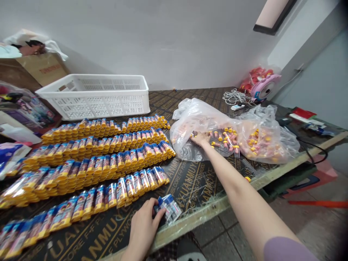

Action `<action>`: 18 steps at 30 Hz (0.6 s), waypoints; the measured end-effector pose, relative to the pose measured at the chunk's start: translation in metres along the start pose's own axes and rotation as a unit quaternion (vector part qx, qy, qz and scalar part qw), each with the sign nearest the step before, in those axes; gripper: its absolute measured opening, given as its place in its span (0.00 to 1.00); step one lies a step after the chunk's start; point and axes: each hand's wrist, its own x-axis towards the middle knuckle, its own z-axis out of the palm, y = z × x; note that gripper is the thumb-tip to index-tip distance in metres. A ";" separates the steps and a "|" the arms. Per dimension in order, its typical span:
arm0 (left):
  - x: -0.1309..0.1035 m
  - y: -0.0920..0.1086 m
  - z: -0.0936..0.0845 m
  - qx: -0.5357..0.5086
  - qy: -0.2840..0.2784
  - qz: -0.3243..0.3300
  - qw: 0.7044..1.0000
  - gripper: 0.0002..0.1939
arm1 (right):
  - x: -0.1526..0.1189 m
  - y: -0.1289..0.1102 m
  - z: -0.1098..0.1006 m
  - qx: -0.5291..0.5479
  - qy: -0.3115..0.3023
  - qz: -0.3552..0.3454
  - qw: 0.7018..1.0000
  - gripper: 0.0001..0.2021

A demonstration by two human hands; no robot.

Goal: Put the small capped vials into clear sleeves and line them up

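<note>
My left hand [146,221] is at the table's front edge, its thumb and fingers closed on a small stack of printed packets [170,208]. Stretched forward, my right hand [200,139] reaches into the mouth of a clear plastic bag [187,121]; its fingertips are partly hidden among the contents. Small tubes with yellow caps [231,139] lie in the bag beside that hand. Left of both hands, several stacked rows of yellow-ended, blue-topped wrapped tubes [103,166] cover the dark plywood table [190,177].
A white basket [103,99] stands behind the rows, beside a cardboard box [45,69]. At the back right are a pink fan [265,88], a white cable [235,96] and a bag of red items [254,78]. A black cable [315,148] hangs over the right edge.
</note>
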 end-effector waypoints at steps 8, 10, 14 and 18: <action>0.001 -0.002 -0.001 -0.030 0.032 0.015 0.999 0.10 | -0.043 0.013 0.000 0.012 0.004 -0.054 0.998 0.25; 0.001 -0.002 -0.002 -0.044 0.041 0.009 0.998 0.09 | -0.065 0.013 0.004 0.020 0.009 -0.081 0.996 0.23; 0.003 0.002 -0.004 -0.034 0.054 -0.022 0.998 0.11 | -0.121 0.011 0.015 0.044 0.012 -0.136 0.990 0.20; 0.005 0.006 -0.006 0.000 0.030 -0.034 0.999 0.09 | -0.178 0.011 0.018 0.072 -0.025 -0.223 0.972 0.18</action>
